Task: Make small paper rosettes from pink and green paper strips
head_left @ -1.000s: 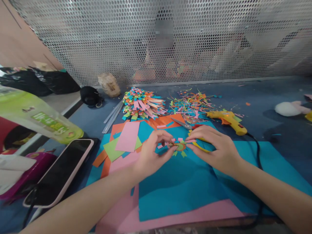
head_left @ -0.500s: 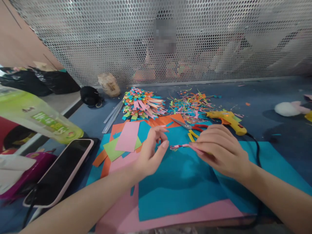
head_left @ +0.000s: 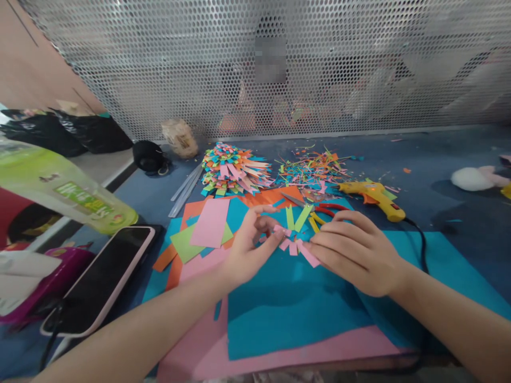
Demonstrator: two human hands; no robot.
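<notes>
A small flower of paper strips (head_left: 296,234), pink, green and yellow, stands tilted up between my two hands above a blue paper sheet (head_left: 295,303). My right hand (head_left: 355,249) grips its right side with fingers curled around it. My left hand (head_left: 249,244) pinches a pink strip on its left edge between thumb and fingers. Red-handled scissors (head_left: 315,205) lie just behind the flower.
A yellow glue gun (head_left: 373,198) with a black cord lies at the right. A heap of finished paper flowers (head_left: 233,170) and a scrap pile (head_left: 311,167) sit behind. Loose coloured sheets (head_left: 209,223), a phone (head_left: 99,276) and a green bottle (head_left: 67,194) lie to the left.
The paper flower was lifted off the sheet by my right hand, turned edge-on, and now faces up toward me. My left hand let go, then took hold of its left edge again.
</notes>
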